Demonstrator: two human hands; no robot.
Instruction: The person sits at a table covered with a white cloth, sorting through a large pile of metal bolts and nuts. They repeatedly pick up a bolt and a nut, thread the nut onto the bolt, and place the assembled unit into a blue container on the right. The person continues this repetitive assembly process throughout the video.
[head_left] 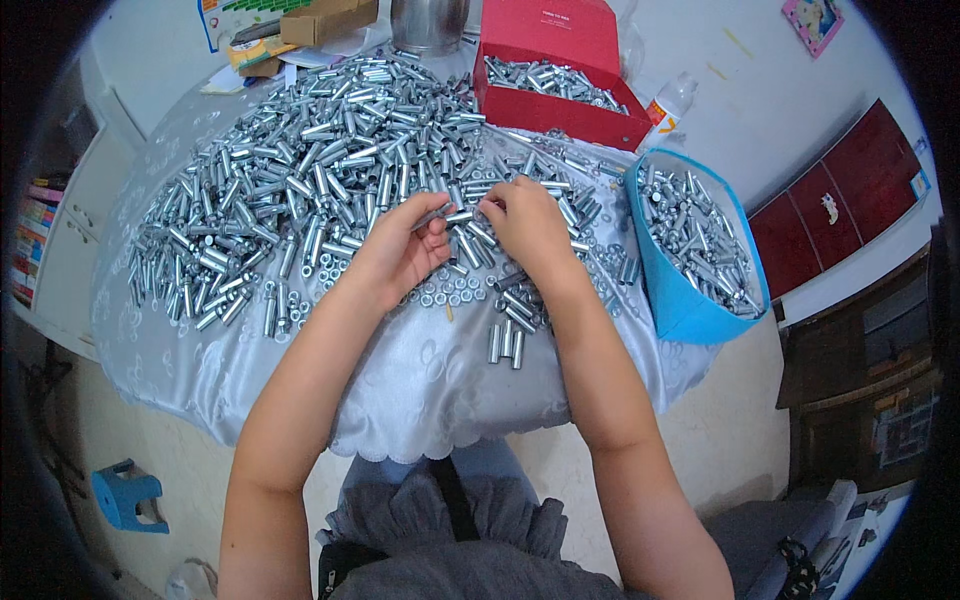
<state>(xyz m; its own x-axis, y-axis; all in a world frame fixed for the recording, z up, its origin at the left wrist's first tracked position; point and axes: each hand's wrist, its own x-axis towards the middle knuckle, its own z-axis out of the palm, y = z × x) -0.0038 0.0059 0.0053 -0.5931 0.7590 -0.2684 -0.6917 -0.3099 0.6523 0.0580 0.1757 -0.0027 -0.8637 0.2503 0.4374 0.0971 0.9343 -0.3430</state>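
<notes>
A large heap of shiny expansion bolts and metal sleeves [330, 150] covers the table in front of me. My left hand [410, 245] is half turned up at the heap's near edge, its thumb and fingers closed on a metal bolt [432, 216]. Just to the right, my right hand [528, 225] is pinched with its fingertips bent down; whatever they hold is too small to make out. Below both hands lie loose hex nuts [450, 292]. A few plain sleeves [506, 343] lie apart, nearer me, beside my right forearm.
A blue fabric bin [680, 300] full of bolts stands at the right table edge. Behind it are a red box [570, 115] holding more bolts and a plastic bottle [672, 105]. At the back sits a metal pot [428, 25]. A blue stool [130, 497] is on the floor, left.
</notes>
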